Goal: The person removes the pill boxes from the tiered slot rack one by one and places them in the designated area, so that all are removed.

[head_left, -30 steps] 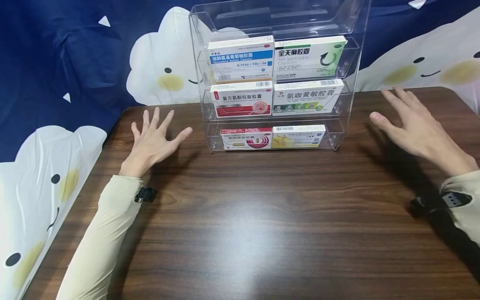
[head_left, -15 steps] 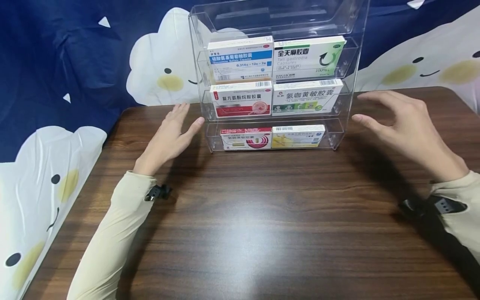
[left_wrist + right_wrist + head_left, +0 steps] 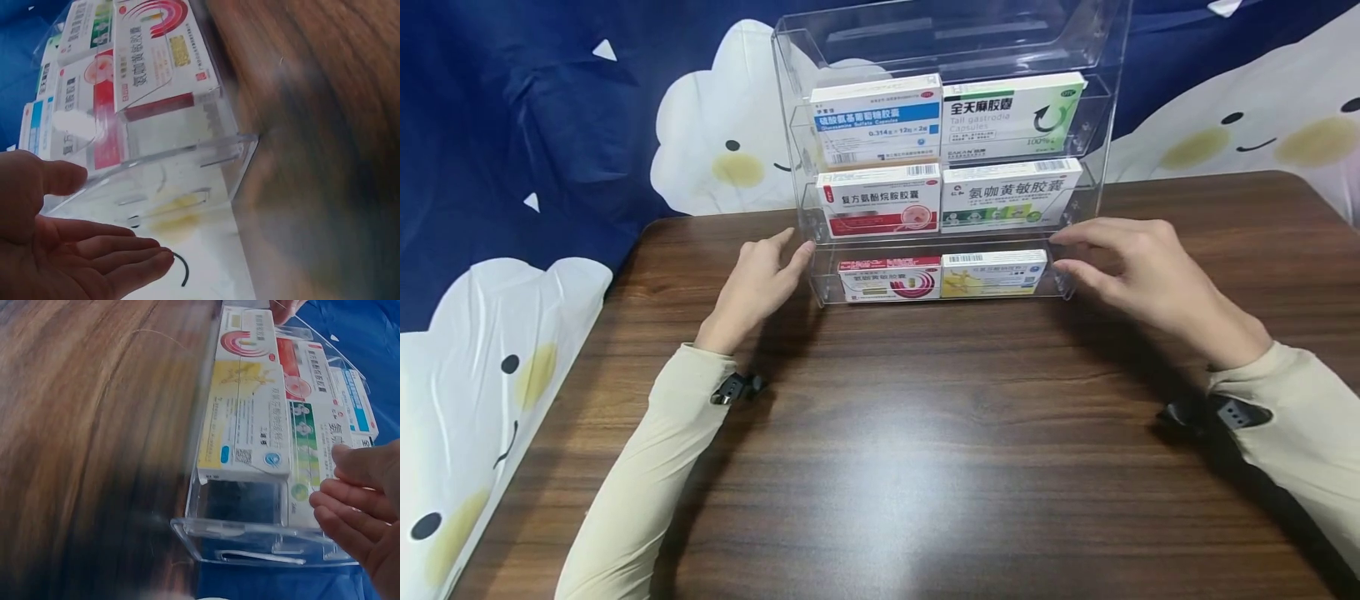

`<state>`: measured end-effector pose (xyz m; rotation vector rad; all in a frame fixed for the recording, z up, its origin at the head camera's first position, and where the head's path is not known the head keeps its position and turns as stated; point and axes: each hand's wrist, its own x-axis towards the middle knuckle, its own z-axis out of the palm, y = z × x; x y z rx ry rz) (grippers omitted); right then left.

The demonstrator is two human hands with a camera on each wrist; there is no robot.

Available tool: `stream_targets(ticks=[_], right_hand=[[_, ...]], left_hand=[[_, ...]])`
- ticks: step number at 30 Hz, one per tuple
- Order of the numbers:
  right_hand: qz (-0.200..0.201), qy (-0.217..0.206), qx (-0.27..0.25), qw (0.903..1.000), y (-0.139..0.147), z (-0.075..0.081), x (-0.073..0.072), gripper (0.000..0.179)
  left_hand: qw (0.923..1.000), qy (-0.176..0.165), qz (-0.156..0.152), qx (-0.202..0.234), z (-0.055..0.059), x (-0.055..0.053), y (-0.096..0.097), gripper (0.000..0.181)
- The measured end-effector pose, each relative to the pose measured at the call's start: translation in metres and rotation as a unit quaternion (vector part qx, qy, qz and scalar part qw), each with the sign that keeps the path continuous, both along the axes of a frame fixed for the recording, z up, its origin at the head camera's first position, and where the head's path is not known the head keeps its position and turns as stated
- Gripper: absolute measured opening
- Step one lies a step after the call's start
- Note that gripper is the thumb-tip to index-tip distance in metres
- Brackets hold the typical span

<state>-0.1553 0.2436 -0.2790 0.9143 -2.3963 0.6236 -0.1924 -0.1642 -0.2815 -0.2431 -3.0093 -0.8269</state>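
A clear acrylic tiered display rack (image 3: 1000, 50) stands at the back of the table, with medicine boxes paired on its three lower tiers. My left hand (image 3: 751, 282) is at its lower left side. In the left wrist view the thumb lies right at the side panel's edge, the fingers straight beyond it. At the lower right side is my right hand (image 3: 1150, 271), thumb and fingers apart, fingertips at the rack's edge. Lowest in the rack sit a red-and-white box (image 3: 891, 282) and a yellow-and-white box (image 3: 992, 277). Above are a red-banded box (image 3: 880, 204) and a green-banded box (image 3: 1011, 198).
A blue-labelled box (image 3: 876, 121) and a green-and-white box (image 3: 1011, 117) fill the third tier up. Behind the dark wooden table (image 3: 887, 467) hangs a blue curtain (image 3: 550, 100) with white clouds. Each wrist wears a small black camera.
Both hands have moved inward to the rack's two sides, the left one rightward and the right one leftward. Their spread fingers have drawn together. The rack has shifted slightly left in the view.
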Motion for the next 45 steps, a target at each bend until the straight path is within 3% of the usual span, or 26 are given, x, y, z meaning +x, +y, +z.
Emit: stream_targets(ticks=[5, 12, 18, 26, 33, 40, 45], right_hand=[[0.016, -0.019, 0.036, 0.9990, -0.010, -0.001, -0.007, 0.036], [0.018, -0.048, 0.069, 0.9963, -0.019, -0.006, -0.017, 0.036], [0.017, -0.043, 0.074, 0.9962, -0.021, -0.011, -0.020, 0.031], [-0.014, -0.070, 0.074, 0.9947, -0.023, -0.016, -0.019, 0.024], [-0.005, -0.055, 0.062, 0.9965, -0.023, -0.018, -0.022, 0.023], [-0.011, -0.059, 0.054, 0.9967, -0.021, -0.016, -0.021, 0.022], [-0.009, -0.055, 0.050, 0.9972, -0.021, -0.016, -0.020, 0.023]], left_hand=[[0.9999, 0.008, -0.003, -0.005, -0.005, 0.000, 0.004, 0.062], [0.9977, 0.049, -0.026, -0.038, -0.014, -0.003, 0.006, 0.059], [0.9969, 0.041, -0.032, -0.059, -0.015, -0.001, 0.010, 0.060], [0.9901, 0.027, -0.038, -0.132, -0.019, 0.001, 0.015, 0.063], [0.9902, 0.054, -0.037, -0.124, -0.020, 0.000, 0.015, 0.059], [0.9906, 0.045, -0.039, -0.123, -0.023, -0.001, 0.016, 0.057], [0.9920, 0.087, -0.035, -0.085, -0.025, 0.000, 0.015, 0.050]])
